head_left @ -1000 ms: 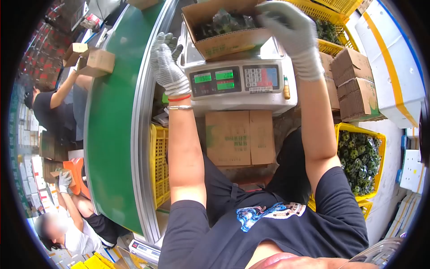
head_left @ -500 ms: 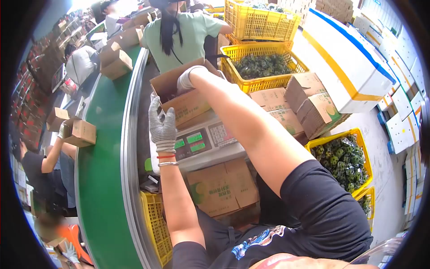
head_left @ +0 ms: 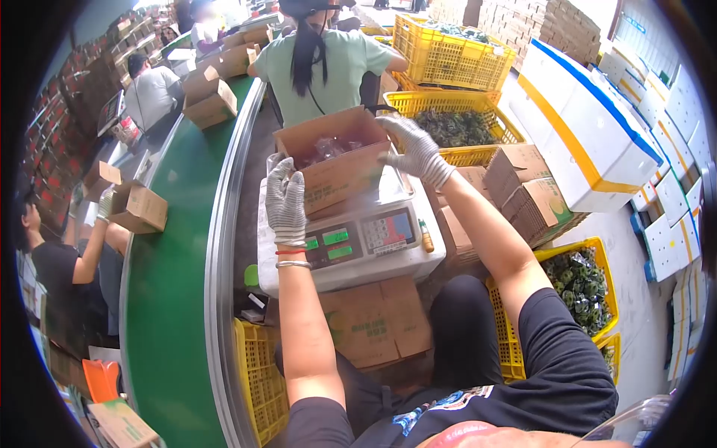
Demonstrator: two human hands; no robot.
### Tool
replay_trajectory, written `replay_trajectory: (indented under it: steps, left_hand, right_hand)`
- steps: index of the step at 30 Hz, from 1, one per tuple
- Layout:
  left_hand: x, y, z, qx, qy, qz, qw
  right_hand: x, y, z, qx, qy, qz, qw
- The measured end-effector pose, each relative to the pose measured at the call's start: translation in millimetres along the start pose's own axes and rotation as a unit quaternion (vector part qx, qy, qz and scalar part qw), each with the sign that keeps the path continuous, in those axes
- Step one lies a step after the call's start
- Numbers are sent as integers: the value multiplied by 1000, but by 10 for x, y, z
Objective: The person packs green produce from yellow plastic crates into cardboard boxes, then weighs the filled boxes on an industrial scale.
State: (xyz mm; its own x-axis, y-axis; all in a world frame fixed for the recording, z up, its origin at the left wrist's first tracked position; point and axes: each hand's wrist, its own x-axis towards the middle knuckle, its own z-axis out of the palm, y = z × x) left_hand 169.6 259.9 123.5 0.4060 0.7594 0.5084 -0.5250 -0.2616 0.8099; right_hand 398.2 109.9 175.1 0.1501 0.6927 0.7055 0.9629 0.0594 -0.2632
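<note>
A cardboard box point(head_left: 340, 181) with its top open stands on a white digital scale point(head_left: 422, 263) in front of me. Clear plastic-wrapped items point(head_left: 328, 149) show inside it. My left hand point(head_left: 286, 198), in a grey striped glove, is closed at the box's left front corner. My right hand point(head_left: 418, 151), gloved alike, grips the right wall near its top, thumb in front and fingers behind. The scale's green displays point(head_left: 336, 237) are lit, and a small bottle point(head_left: 426, 236) lies at its right side.
A green conveyor belt point(head_left: 175, 299) runs along my left, with a person point(head_left: 67, 250) handling a box beyond it. Another person point(head_left: 321, 71) sits ahead. Yellow crates point(head_left: 515, 351) of wrapped green produce and flattened cartons point(head_left: 534, 194) are on my right. Folded cardboard point(head_left: 381, 321) lies below the scale.
My right hand has come out of the box and moved to its right wall. The left hand has closed in on the left corner. The camera view has shifted slightly.
</note>
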Motion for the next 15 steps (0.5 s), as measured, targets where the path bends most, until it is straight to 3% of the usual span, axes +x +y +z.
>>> replay_trajectory:
  steps: [1,4,5,8,9,12,14,15]
  left_hand:
    - [55,-19,-9,120,-44,66,990]
    - [86,-102,112,191,16,15,981]
    - [131,-80,57,205,22,-173,963]
    - [204,-117,98,179,60,-148,971]
    - [218,-140,76,155,72,-142,975]
    - [184,-152,-6,63,106,-124,985]
    - [156,-33,-57,-23,119,-117,986]
    - [151,-8,-125,-59,129,-132,981]
  right_hand:
    - [-48,-2,34,59,-30,8,998]
    - [-28,50,228,110,-134,31,984]
    - [-1,56,268,139,-161,123,969]
    - [50,35,262,147,-181,161,959]
    - [-32,309,450,91,-155,37,983]
    - [-138,277,499,94,-119,158,976]
    - [-81,247,434,145,-235,190,942]
    - [87,-163,162,130,-286,228,922]
